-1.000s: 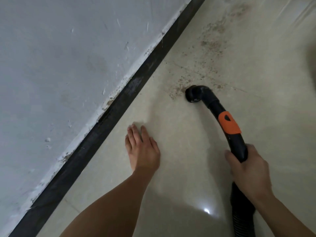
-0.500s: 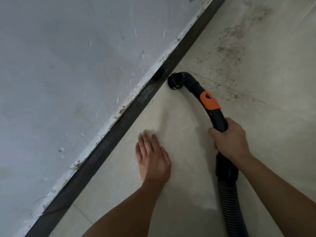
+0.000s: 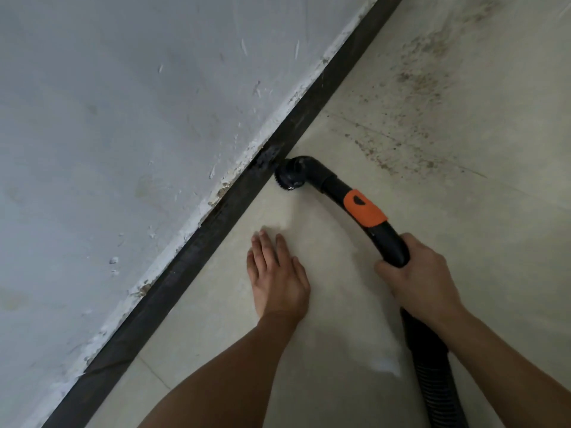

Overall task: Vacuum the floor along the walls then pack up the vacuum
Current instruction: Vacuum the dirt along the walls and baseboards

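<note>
My right hand (image 3: 423, 278) grips the black curved vacuum handle (image 3: 386, 239), which carries an orange band (image 3: 366, 209). Its round brush nozzle (image 3: 289, 174) sits on the beige floor tile, touching the dark baseboard (image 3: 197, 242) under the grey wall (image 3: 123, 118). Behind my right hand the ribbed black hose (image 3: 438, 387) runs off the bottom edge. My left hand (image 3: 278, 273) lies flat on the floor with straight fingers, between the baseboard and the handle.
Brown dirt specks (image 3: 411, 97) are scattered over the floor tile at the upper right, beyond the nozzle. Chipped white paint runs along the top edge of the baseboard. A tile joint (image 3: 401, 143) crosses the floor past the nozzle.
The nozzle has swept left from the dirt patch on the open floor to the baseboard. My right hand moved with the handle. My left hand has stayed flat on the floor.
</note>
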A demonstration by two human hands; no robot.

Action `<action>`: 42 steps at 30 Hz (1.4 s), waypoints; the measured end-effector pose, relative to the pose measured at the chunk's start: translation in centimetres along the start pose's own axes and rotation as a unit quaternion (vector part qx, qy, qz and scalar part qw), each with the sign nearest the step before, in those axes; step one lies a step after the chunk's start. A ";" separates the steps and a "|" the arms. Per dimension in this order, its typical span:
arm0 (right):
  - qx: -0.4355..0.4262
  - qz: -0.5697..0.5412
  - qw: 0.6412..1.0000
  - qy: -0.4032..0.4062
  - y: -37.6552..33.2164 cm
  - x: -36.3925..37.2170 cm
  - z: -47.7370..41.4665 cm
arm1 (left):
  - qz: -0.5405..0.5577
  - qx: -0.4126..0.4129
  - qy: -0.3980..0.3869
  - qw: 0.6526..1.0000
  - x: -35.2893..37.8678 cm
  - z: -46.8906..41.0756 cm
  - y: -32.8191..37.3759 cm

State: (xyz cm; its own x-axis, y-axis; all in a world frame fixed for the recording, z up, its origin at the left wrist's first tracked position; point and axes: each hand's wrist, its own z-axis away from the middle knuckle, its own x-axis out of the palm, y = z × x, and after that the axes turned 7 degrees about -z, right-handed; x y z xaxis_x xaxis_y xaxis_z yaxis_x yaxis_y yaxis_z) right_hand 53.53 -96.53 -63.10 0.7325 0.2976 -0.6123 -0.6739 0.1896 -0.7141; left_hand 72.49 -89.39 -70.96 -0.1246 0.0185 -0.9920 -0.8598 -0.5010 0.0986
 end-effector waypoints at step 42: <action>0.133 -0.008 0.957 0.259 8.0 -9.0 0.2 | -0.006 -0.004 -0.014 1.000 -0.6 0.2 0.4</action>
State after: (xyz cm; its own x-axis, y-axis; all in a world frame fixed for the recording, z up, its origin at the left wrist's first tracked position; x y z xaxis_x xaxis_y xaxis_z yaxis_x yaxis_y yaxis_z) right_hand 41.56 -97.51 -63.27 0.6457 -0.1980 -0.7375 -0.6130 0.4414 -0.6552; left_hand 72.11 -89.46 -70.26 -0.1270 0.0484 -0.9907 -0.8574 -0.5075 0.0851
